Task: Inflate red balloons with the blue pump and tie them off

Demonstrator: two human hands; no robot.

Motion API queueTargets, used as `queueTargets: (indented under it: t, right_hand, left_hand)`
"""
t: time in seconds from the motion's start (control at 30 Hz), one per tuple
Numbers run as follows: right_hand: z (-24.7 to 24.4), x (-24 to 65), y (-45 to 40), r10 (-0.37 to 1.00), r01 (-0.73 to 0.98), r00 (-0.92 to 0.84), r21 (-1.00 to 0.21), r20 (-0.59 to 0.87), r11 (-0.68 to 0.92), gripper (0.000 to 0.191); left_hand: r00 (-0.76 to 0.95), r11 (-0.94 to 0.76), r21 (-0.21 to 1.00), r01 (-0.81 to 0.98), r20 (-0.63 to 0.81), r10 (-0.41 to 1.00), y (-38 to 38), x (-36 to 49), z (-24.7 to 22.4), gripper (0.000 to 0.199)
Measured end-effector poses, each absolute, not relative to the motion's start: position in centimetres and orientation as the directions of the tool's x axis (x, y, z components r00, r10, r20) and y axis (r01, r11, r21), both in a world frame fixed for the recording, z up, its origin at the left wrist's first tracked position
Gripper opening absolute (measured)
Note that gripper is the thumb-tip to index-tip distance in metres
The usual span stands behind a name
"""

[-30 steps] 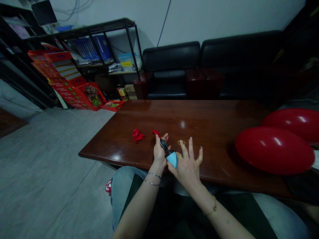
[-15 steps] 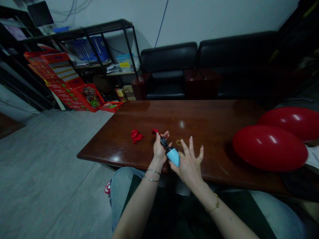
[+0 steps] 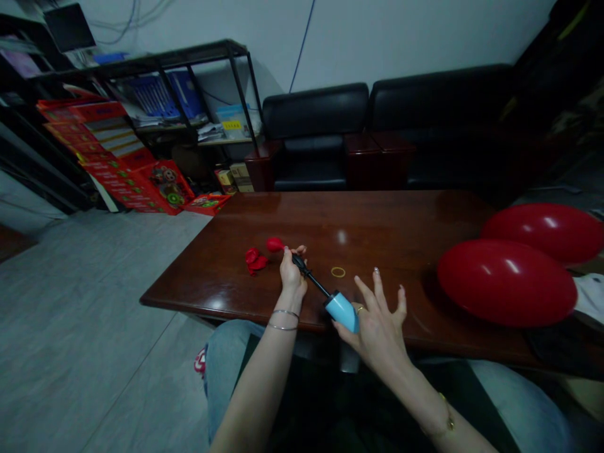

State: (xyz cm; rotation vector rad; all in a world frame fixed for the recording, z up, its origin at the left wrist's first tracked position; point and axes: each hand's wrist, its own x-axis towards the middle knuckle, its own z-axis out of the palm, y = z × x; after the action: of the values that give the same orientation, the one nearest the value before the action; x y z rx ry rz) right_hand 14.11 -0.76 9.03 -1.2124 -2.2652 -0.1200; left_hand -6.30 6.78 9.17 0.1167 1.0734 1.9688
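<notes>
A small hand pump with a light blue body (image 3: 342, 311) and a black rod is stretched between my hands. My left hand (image 3: 293, 277) is closed round its black nozzle end, where a small red balloon (image 3: 274, 245) sits, slightly swollen. My right hand (image 3: 380, 321) holds the blue body at its lower end between thumb and palm, the other fingers spread. Limp red balloons (image 3: 255, 260) lie on the brown table (image 3: 387, 217) left of my left hand. A yellow ring (image 3: 338, 272) lies on the table between my hands.
Two large inflated red balloons (image 3: 507, 283) rest at the table's right side, beside a white item (image 3: 591, 296). Black sofas (image 3: 316, 113) stand behind the table. A shelf and stacked red boxes (image 3: 117, 157) are at the back left.
My right hand has moved right and down with the blue body, and more black rod shows. My left hand has shifted slightly left. The small balloon on the nozzle looks fuller.
</notes>
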Motion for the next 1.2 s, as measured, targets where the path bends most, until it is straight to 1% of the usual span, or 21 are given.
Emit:
queueTargets:
  t: [0.23,0.4,0.53,0.6,0.73,0.9,1.07,1.2]
  right_hand:
    - [10.2,12.9,1.8,0.732,0.789,-0.427,-0.177,0.531,0.588,0.025]
    - [10.6,12.0,2.8,0.735,0.784,-0.434,-0.183,0.521,0.593,0.024]
    - [10.3,11.8,2.7,0.747,0.785,-0.425,-0.203,0.512,0.585,0.023]
    - [10.1,11.9,2.5,0.754,0.784,-0.429,-0.209,0.498,0.585,0.024]
    - [9.8,12.9,2.0,0.763,0.786,-0.434,-0.212,0.480,0.580,0.028]
    - [9.9,15.0,0.8,0.758,0.792,-0.441,-0.188,0.481,0.581,0.031]
    - [10.3,15.6,1.0,0.721,0.793,-0.457,-0.128,0.521,0.595,0.027]
    - [10.6,14.6,2.7,0.713,0.792,-0.459,-0.120,0.530,0.598,0.023]
  left_hand:
    - [-0.549,-0.217,0.725,-0.653,-0.256,0.796,6.3,-1.9,8.9,0.023]
    - [-0.487,-0.156,0.737,-0.658,-0.258,0.834,6.5,-2.4,9.2,0.025]
    - [-0.408,-0.119,0.703,-0.701,-0.259,0.875,6.3,-2.9,9.0,0.022]
    - [-0.427,-0.140,0.692,-0.708,-0.262,0.865,6.2,-2.8,8.7,0.023]
    - [-0.533,-0.207,0.710,-0.673,-0.271,0.802,6.6,-3.0,8.4,0.023]
    - [-0.575,-0.241,0.714,-0.657,-0.268,0.773,7.2,-4.0,8.6,0.025]
    - [-0.581,-0.251,0.714,-0.654,-0.261,0.771,7.0,-2.6,8.2,0.024]
    - [-0.499,-0.222,0.698,-0.681,-0.220,0.838,6.9,-0.6,7.5,0.024]
